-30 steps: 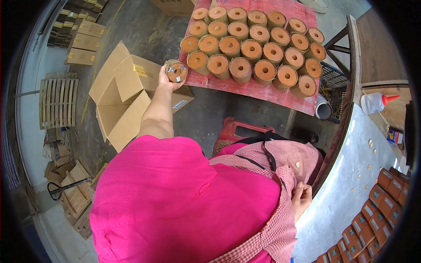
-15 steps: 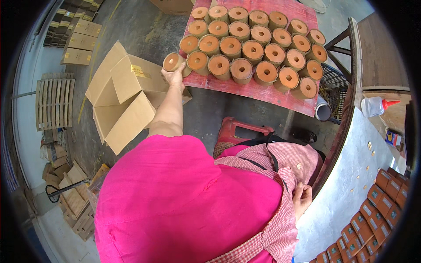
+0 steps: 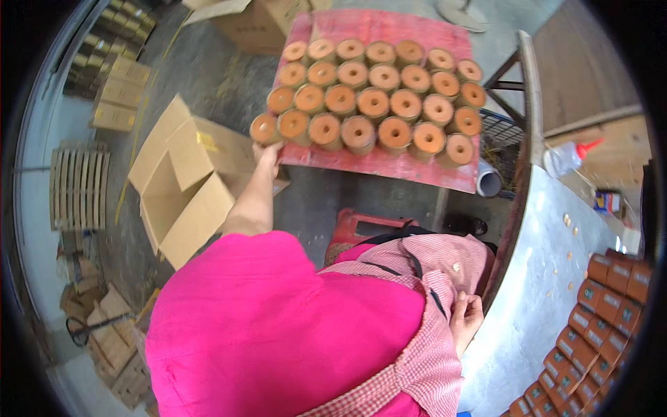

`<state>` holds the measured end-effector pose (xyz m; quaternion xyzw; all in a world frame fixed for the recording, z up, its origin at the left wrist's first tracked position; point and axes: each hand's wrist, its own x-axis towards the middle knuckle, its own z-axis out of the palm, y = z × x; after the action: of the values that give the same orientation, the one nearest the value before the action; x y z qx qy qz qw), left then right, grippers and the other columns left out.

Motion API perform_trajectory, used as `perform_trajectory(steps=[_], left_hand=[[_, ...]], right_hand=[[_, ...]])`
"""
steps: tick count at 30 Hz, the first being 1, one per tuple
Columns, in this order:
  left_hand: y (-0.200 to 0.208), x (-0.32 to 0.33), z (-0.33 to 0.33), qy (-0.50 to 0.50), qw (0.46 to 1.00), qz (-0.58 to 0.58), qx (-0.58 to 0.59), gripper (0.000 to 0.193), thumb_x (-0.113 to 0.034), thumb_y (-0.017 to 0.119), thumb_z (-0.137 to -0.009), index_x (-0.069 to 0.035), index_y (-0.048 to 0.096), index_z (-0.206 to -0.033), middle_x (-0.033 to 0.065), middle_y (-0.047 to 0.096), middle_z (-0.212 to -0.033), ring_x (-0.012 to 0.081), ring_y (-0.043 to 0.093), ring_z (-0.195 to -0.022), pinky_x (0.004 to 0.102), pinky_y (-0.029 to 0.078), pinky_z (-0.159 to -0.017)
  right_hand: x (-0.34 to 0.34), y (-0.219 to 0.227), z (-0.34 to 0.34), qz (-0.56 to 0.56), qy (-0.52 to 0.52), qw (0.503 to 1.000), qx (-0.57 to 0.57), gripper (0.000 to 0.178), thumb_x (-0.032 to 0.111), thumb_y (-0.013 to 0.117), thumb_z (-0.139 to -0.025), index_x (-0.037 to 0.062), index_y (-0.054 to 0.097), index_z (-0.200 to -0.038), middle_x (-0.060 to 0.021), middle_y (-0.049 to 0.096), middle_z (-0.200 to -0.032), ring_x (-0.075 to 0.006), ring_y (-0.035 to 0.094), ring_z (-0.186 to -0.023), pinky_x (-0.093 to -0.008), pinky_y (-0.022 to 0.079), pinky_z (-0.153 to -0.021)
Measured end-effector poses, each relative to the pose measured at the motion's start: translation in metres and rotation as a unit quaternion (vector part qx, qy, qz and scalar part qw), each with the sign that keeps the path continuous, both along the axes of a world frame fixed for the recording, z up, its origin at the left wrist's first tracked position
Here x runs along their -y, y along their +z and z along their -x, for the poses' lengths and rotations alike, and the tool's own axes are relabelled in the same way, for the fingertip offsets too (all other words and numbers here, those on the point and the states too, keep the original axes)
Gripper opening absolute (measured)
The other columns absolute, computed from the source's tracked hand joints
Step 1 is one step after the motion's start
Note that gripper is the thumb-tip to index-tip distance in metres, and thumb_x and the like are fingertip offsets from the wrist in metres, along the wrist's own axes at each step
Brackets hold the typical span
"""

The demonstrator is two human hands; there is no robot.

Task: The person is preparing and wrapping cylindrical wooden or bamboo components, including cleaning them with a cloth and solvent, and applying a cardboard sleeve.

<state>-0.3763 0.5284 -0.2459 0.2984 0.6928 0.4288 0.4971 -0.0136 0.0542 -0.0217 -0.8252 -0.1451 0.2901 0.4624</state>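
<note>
At the near left corner of a red board [image 3: 375,170], my left hand [image 3: 267,154] is closed around the lower part of a cylinder [image 3: 264,129]. This cylinder has an orange-brown top with a hole in its middle and a dull brown side. It stands beside the end of the nearest row of several like cylinders [image 3: 358,133] set upright on the board. My right hand [image 3: 465,320] rests low by the checked apron [image 3: 445,260] and the metal tabletop's edge, its fingers bent together. Whatever those fingers hold, if anything, cannot be made out.
An open cardboard box [image 3: 184,184] lies left of the board, another box [image 3: 253,24] behind it. A red stool [image 3: 347,229] stands below the board. On the right, the metal tabletop [image 3: 521,292] bears stacked brown packs [image 3: 590,326] and a red-tipped bottle [image 3: 563,160].
The held cylinder has moved in from the board's left edge, closer to its neighbour in the row. My right hand keeps its place by the apron. The whole view has shifted slightly.
</note>
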Motion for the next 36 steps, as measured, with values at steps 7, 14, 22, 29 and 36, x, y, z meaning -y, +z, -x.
perform_trajectory(steps=[7,14,22,29,36], left_hand=[[-0.033,0.126,-0.069,-0.211,0.967,0.128,0.067,0.025,-0.022,0.06,-0.103,-0.014,0.053,-0.081,0.0017,0.059,-0.077,0.0134,0.056,-0.065,0.03,0.052,-0.063],[0.12,0.212,-0.282,-0.656,0.716,-0.235,-0.039,0.032,-0.02,0.054,-0.106,0.002,0.066,-0.087,0.0047,0.062,-0.078,0.0144,0.06,-0.077,0.0269,0.046,-0.068],[0.242,0.33,-0.442,-0.743,0.48,-0.461,0.076,0.008,-0.004,0.06,-0.095,0.002,0.064,-0.094,0.0156,0.068,-0.105,0.0259,0.065,-0.099,0.0351,0.049,-0.09],[0.217,0.407,-0.468,-0.752,0.354,-0.556,0.021,0.032,-0.014,0.073,-0.086,0.001,0.063,-0.112,0.0202,0.061,-0.124,0.0387,0.059,-0.112,0.0456,0.048,-0.097],[0.215,0.411,-0.471,-0.749,0.35,-0.562,0.018,0.037,-0.013,0.074,-0.082,0.002,0.063,-0.114,0.0205,0.061,-0.124,0.0386,0.059,-0.111,0.0466,0.048,-0.097]], right_hand=[[0.024,0.013,0.004,-0.001,-0.091,0.992,0.084,0.02,0.018,0.067,-0.098,0.0016,0.061,-0.088,-0.0079,0.059,-0.074,-0.014,0.053,-0.07,-0.0312,0.047,-0.066],[0.103,0.074,-0.022,-0.049,-0.235,0.96,0.142,0.011,0.01,0.068,-0.093,-0.0003,0.064,-0.091,-0.0086,0.061,-0.072,-0.0133,0.057,-0.062,-0.0294,0.046,-0.058],[0.246,0.092,-0.188,0.066,-0.477,0.734,0.48,0.062,0.028,0.08,-0.085,-0.0016,0.052,-0.132,-0.0169,0.061,-0.12,-0.0295,0.061,-0.108,-0.0403,0.051,-0.09],[0.296,0.094,-0.296,0.185,-0.54,0.687,0.449,0.098,0.05,0.085,-0.073,-0.0041,0.042,-0.142,-0.0274,0.054,-0.134,-0.0445,0.053,-0.126,-0.0508,0.043,-0.107],[0.308,0.089,-0.304,0.094,-0.531,0.708,0.457,0.088,0.039,0.088,-0.072,-0.0023,0.045,-0.138,-0.0245,0.057,-0.129,-0.0387,0.057,-0.122,-0.0468,0.047,-0.103]])
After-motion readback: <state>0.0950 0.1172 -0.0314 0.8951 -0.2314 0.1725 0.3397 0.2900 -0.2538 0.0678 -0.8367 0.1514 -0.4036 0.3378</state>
